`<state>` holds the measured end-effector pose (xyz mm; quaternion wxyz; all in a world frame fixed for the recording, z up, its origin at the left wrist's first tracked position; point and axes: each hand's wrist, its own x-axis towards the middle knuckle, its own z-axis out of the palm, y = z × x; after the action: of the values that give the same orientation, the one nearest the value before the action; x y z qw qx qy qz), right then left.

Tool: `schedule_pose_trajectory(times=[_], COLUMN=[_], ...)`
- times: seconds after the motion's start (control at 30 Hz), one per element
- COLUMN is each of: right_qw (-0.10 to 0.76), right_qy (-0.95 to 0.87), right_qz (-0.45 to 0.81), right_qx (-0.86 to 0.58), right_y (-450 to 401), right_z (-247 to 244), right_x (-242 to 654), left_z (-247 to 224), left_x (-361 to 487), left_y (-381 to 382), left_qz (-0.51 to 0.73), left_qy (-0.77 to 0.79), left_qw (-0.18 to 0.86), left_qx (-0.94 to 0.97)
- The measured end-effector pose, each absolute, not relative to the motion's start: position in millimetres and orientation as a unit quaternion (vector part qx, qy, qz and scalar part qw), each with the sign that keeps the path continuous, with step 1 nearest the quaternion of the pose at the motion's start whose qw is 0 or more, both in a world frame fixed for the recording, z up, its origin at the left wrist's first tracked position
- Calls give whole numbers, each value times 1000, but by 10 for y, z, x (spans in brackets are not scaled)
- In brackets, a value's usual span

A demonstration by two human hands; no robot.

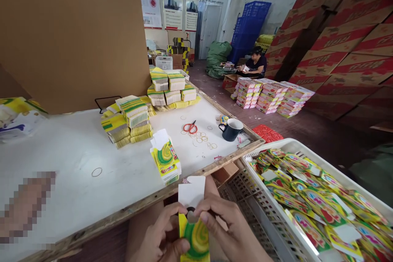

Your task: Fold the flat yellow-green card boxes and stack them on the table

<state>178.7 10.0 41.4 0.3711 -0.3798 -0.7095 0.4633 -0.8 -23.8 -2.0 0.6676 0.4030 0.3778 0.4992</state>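
A small yellow and green carton (195,240) with a raised white flap is held upright in front of me, past the table's near edge. My left hand (164,233) grips its left side, thumb across the printed front. On the right, my right hand (229,229) pinches the upper edge by the notched opening, thumb and forefinger together. Just beyond my hands, a stack of similar flat cartons (166,159) lies at the table edge. To my right, a white plastic crate (287,144) is filled with loose yellow, green and red cartons (313,188).
On the white table (67,196) are bundled cartons (130,118), red-handled scissors (190,128), rubber bands (201,137) and a dark mug (231,130). A blurred patch covers the left edge. Across the room a person (256,65) sits by stacked pink boxes (267,94); large boxes (337,45) line the right wall.
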Motion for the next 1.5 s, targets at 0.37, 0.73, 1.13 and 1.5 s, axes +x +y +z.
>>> schedule_pose_trajectory(times=[0.37, 0.73, 1.13, 1.5], right_qw=[442, 307, 325, 462], right_qy=[-678, -698, -698, -633], right_qz=[442, 396, 359, 367], right_qx=[-387, -512, -528, -501], right_y=[110, 155, 179, 75], right_z=[311, 238, 208, 233], right_x=[1850, 1773, 1771, 2023], left_z=[8, -8, 104, 118], left_x=[33, 53, 0, 109], left_y=[-216, -199, -109, -141], left_qz=[494, 477, 448, 442], left_qy=[406, 446, 468, 469], left_qw=[658, 621, 610, 581], left_qx=[397, 434, 457, 498])
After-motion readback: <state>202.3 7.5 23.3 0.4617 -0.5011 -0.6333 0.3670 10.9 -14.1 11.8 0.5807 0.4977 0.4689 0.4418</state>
